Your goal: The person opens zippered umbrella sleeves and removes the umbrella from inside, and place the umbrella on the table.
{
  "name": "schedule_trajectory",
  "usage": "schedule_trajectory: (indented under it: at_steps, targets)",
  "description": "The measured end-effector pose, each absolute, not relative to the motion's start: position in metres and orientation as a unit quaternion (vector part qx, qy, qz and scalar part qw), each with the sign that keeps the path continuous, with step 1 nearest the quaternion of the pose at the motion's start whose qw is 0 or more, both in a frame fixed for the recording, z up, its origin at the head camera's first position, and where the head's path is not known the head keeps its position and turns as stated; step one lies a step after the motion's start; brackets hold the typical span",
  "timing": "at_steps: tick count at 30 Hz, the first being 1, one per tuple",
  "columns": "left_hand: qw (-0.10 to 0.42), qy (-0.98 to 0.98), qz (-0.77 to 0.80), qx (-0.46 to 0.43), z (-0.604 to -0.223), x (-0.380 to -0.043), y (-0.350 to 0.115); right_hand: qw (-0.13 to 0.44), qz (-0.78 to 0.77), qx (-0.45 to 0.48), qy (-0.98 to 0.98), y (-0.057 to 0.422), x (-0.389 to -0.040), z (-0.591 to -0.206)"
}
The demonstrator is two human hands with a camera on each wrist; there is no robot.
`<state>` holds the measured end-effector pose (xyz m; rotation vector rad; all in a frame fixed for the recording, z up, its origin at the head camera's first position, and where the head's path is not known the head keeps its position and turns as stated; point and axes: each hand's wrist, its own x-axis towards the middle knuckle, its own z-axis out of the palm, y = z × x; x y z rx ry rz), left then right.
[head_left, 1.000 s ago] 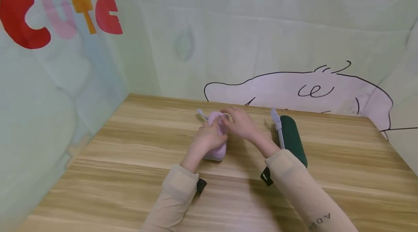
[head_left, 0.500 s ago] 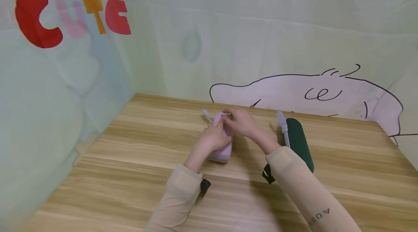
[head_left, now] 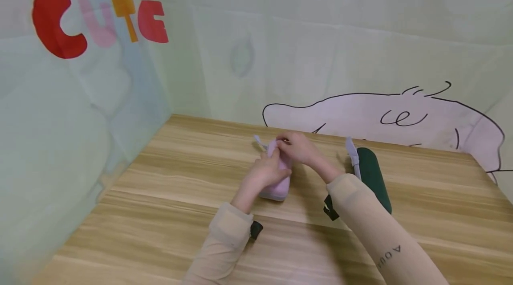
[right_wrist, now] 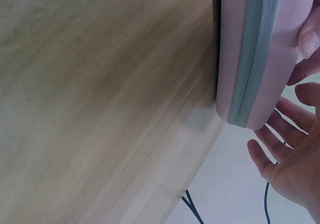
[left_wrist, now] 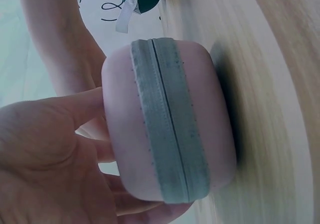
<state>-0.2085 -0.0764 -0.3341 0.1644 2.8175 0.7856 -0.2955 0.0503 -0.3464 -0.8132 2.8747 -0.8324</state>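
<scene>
Left hand [head_left: 266, 173] curled round case [head_left: 278, 189] | right hand [head_left: 299, 148] half-curled at its 12 o'clock end, hold unclear | view swung left since earlier

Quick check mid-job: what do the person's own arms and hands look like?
The left hand and right hand wear no gloves. The left sleeve and right sleeve are long and beige; dark lettering marks the right one. A small dark piece shows beside the left cuff.

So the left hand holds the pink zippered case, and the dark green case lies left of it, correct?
No, the side is wrong: the left hand holds the pink zippered case, and the dark green case lies right of it, as the head view shows.
</scene>
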Motion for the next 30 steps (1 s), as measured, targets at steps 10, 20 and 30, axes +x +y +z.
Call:
schedule_trajectory:
  at_steps: [10,20,30]
  targets:
    - [0.129,0.962,0.23,0.064,-0.334,-0.207,-0.073,0.046,-0.253,-0.269,0.928,0.049,-0.308,-0.346]
    - [0.11,0.968,0.223,0.02,-0.346,-0.204,-0.06,0.073,-0.219,-0.292,0.928,0.041,-0.318,-0.342]
    - [0.066,0.975,0.211,0.016,-0.351,-0.198,-0.062,0.095,-0.184,-0.315,0.926,0.026,-0.333,-0.333]
